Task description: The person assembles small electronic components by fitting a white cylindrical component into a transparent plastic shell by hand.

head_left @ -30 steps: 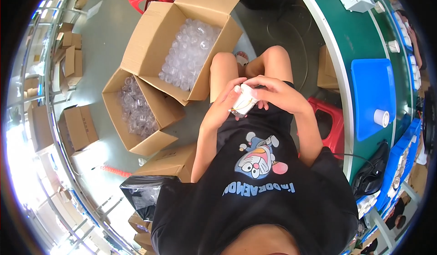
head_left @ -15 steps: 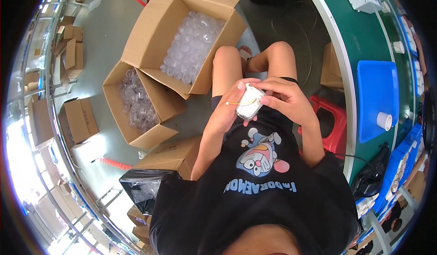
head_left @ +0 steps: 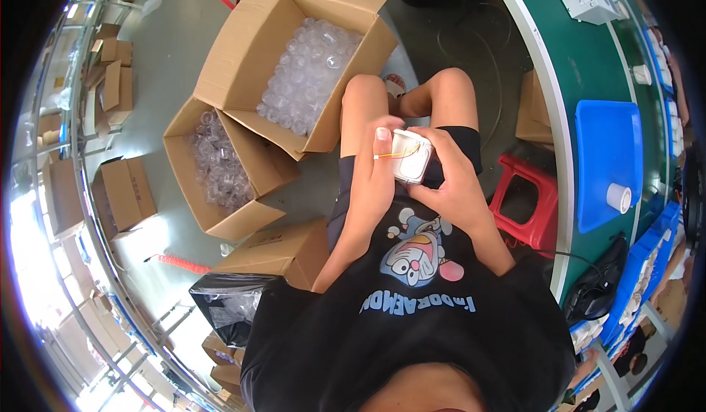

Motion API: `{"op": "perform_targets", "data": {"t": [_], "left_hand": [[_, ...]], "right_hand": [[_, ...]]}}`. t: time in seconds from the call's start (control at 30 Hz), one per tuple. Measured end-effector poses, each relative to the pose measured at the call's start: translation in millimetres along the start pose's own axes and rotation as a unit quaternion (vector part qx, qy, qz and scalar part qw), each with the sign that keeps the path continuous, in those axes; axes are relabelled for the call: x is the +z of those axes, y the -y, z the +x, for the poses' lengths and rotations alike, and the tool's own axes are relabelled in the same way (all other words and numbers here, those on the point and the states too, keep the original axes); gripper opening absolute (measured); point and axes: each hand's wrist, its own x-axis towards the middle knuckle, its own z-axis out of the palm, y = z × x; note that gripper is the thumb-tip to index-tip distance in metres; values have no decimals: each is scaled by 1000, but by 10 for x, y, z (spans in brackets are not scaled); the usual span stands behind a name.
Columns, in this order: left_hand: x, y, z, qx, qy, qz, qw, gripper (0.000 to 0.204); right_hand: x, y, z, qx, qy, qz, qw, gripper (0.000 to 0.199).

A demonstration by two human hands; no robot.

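Between my two hands, above my lap, is a small white plastic housing with rounded corners. Thin red and yellow wires run across it and end in a small white connector beside my left thumb. My left hand grips the housing's left side, thumb on top and the other fingers mostly hidden or blurred. From the right, my right hand holds it with thumb and fingers around its edge. The underside of the housing is out of sight.
Two open cardboard boxes, one with frosted clear plastic cups, one with clear plastic parts, stand left of my legs. At right, a green workbench carries a blue tray with a white roll. A red stool stands under its edge.
The housing has turned more upright and shifted slightly right. My right hand's fingers have moved from its top face to its right edge, and my left thumb now points along its left side.
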Motion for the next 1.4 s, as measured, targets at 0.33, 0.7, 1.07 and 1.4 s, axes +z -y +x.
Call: {"op": "perform_targets", "data": {"t": [0.33, 0.7, 1.07, 1.4], "left_hand": [[31, -62, 64, 235, -32, -74, 969, 67], [28, -3, 261, 15, 69, -229, 971, 70], [64, -172, 68, -38, 67, -247, 966, 54], [275, -396, 48, 202, 109, 81, 970, 62]], "right_hand": [[118, 171, -36, 16, -25, 70, 997, 66], [26, 119, 40, 52, -159, 121, 978, 61], [-202, 155, 97, -95, -120, -15, 988, 71], [-610, 88, -58, 141, -42, 354, 924, 46]]}}
